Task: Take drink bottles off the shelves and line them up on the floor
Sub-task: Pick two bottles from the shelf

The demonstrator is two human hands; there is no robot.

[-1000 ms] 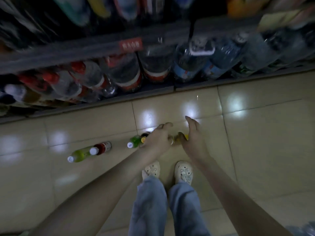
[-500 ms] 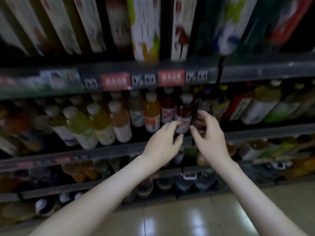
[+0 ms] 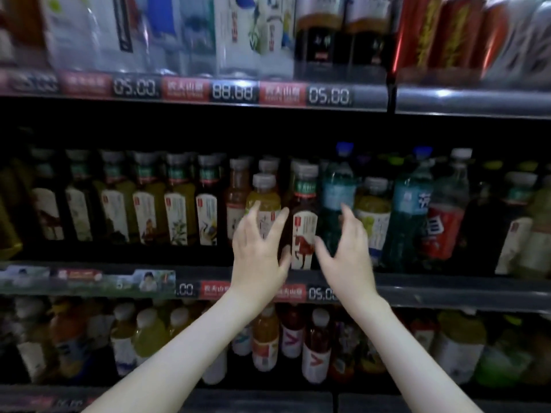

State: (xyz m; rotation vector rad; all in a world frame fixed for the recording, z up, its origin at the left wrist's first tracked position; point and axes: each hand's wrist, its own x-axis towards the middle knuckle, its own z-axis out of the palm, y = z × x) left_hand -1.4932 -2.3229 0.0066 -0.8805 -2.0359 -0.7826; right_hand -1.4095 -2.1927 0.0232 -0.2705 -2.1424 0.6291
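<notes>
A dark tea bottle [image 3: 304,222] with a white label and a red horse stands at the front of the middle shelf [image 3: 447,289]. My left hand [image 3: 261,251] is raised just left of it, fingers spread, partly covering a yellow drink bottle [image 3: 264,198]. To the right of the tea bottle my right hand [image 3: 346,251] is up with fingers apart, in front of a blue water bottle [image 3: 338,201]. Neither hand holds anything. The floor and the bottles lined up there are out of view.
Rows of tea bottles [image 3: 176,216] fill the middle shelf to the left; water and a red-labelled soda [image 3: 441,231] stand right. The upper shelf carries cartons and red cans [image 3: 426,37]. Juice bottles [image 3: 265,341] fill the shelf below. Price tags [image 3: 232,92] line the shelf edges.
My view has risen from the floor, where both hands were at the lined-up bottles, to the shelves. Both hands lifted empty, now flanking the tea bottle on the higher shelf.
</notes>
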